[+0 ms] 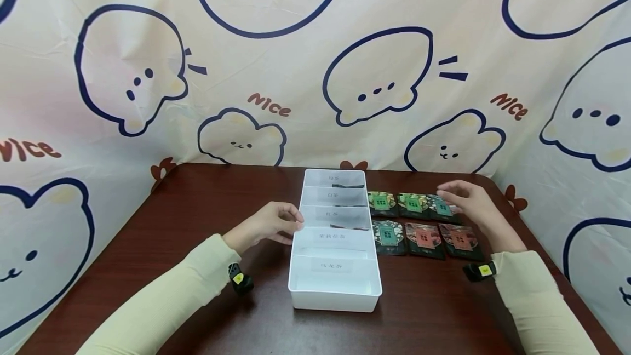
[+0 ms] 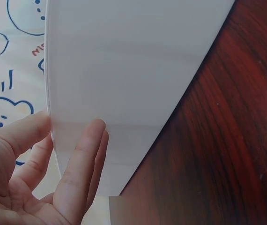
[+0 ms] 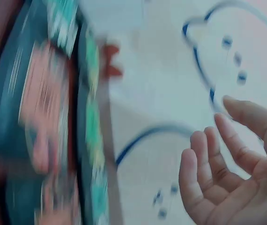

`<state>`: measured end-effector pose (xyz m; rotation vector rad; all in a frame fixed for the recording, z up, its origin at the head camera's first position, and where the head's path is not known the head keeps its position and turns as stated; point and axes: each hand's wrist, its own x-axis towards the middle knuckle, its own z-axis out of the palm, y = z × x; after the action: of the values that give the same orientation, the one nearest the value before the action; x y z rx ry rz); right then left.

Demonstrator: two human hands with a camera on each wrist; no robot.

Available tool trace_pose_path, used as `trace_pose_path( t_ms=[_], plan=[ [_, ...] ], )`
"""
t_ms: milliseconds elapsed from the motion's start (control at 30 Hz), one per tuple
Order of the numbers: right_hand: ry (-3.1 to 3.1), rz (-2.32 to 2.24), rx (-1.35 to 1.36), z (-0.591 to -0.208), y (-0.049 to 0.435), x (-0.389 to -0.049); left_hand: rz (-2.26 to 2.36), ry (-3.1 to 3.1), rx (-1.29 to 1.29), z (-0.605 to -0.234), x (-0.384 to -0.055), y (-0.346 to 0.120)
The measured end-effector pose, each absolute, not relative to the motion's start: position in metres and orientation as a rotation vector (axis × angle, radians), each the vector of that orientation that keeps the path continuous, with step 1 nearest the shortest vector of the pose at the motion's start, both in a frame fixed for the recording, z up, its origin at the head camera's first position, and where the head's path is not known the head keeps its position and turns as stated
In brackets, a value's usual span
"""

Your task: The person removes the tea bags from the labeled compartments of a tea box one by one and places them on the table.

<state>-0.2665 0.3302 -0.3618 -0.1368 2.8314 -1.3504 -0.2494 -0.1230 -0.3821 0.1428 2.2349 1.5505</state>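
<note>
My left hand (image 1: 270, 224) holds the left rim of a long white divided box (image 1: 335, 301). In the left wrist view, thumb and forefinger meet the box's edge, while other fingers (image 2: 79, 168) lie along its outer wall. Dark sachets with green, teal and red labels lie in two rows right of the box. My right hand (image 1: 468, 201) is over the far right end of the back row, near a teal sachet (image 1: 442, 208). In the right wrist view its fingers (image 3: 192, 178) are loosely bent, with nothing between them.
Labelled dividers split the box into several compartments; dark sachet edges show in the three far ones. A red sachet (image 1: 460, 241) lies at the front row's right end, and a green one (image 1: 382, 202) stands close by the box. A patterned cloth (image 1: 305, 97) hangs behind the brown table (image 1: 207, 196).
</note>
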Motion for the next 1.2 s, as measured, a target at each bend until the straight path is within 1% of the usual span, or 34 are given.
trace_pose_path(
  t_ms=[233,433,533,700,933,1200],
  plan=[
    [2.767,-1.395,-0.351,-0.346,0.271,-0.255,1.556,2.230,0.147,-0.383,-0.250,-0.124],
    [2.652,-1.433,-0.504,-0.350,0.232,-0.248,1.560,2.230,0.144,-0.384,-0.250,-0.124],
    [2.604,-1.418,-0.529,-0.354,0.216,-0.244,1.561,2.232,0.141,-0.384,-0.249,-0.124],
    [2.574,-1.342,-0.550,-0.364,0.200,-0.242,1.562,2.231,0.146,-0.383,-0.248,-0.124],
    [2.609,-1.185,-0.570,-0.380,0.188,-0.244,1.565,2.229,0.146,-0.382,-0.249,-0.123],
    [2.704,-0.978,-0.582,-0.382,0.180,-0.242,1.570,2.223,0.147,-0.382,-0.248,-0.122]
  ],
)
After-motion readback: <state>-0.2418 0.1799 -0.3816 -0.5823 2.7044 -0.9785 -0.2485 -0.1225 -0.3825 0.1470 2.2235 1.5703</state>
